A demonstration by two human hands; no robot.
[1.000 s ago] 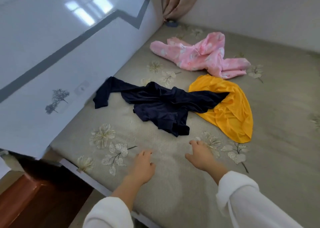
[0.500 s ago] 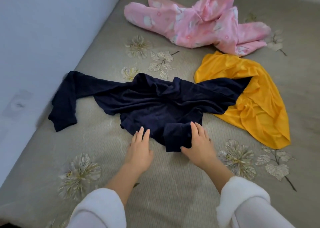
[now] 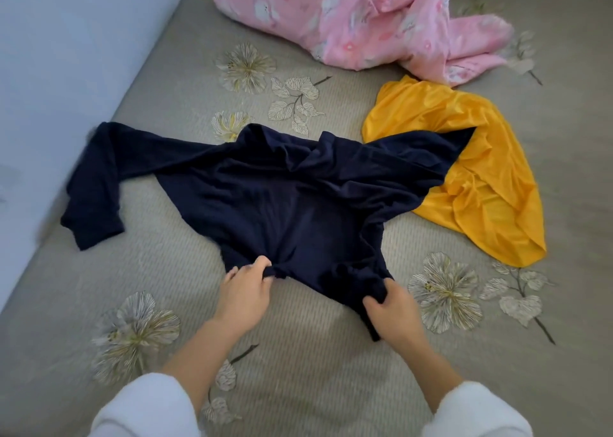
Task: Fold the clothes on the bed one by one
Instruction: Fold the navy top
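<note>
A navy long-sleeved top [image 3: 282, 201] lies crumpled across the middle of the bed, one sleeve stretched left, the other lying over a yellow garment [image 3: 477, 184] at the right. My left hand [image 3: 245, 290] pinches the navy top's near hem at its left side. My right hand [image 3: 391, 307] grips the same hem at its right corner. A pink patterned garment [image 3: 358, 22] lies bunched at the far side of the bed.
The bed [image 3: 298, 363] has a grey-beige cover with flower prints. A pale blue-white headboard [image 3: 59, 55] runs along the left edge. White sleeves cover both forearms at the bottom of the view.
Both hands have moved from flat on the cover to the navy top's hem and closed on it. The hem has been drawn nearer and spread. The camera has leaned in over the bed.
</note>
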